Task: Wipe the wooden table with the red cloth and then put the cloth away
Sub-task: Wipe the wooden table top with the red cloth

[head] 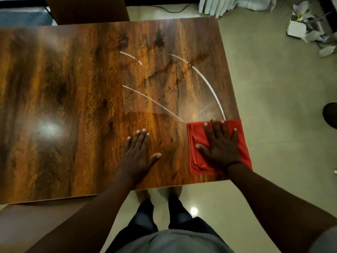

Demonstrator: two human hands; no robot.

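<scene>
A folded red cloth (196,136) lies flat on the glossy wooden table (73,106) at its near right corner, its right side reaching the table's edge. My right hand (219,146) presses down on the cloth with straight, spread fingers. My left hand (139,152) rests flat on the bare wood just left of the cloth, fingers straight. Thin white curved streaks (209,84) and wet smears run across the table's surface beyond the cloth.
A brown chair back (85,10) stands at the table's far side. Crumpled white paper and litter (308,28) lie on the tiled floor at the far right. A dark shoe (331,115) shows at the right edge. My own legs stand at the near edge.
</scene>
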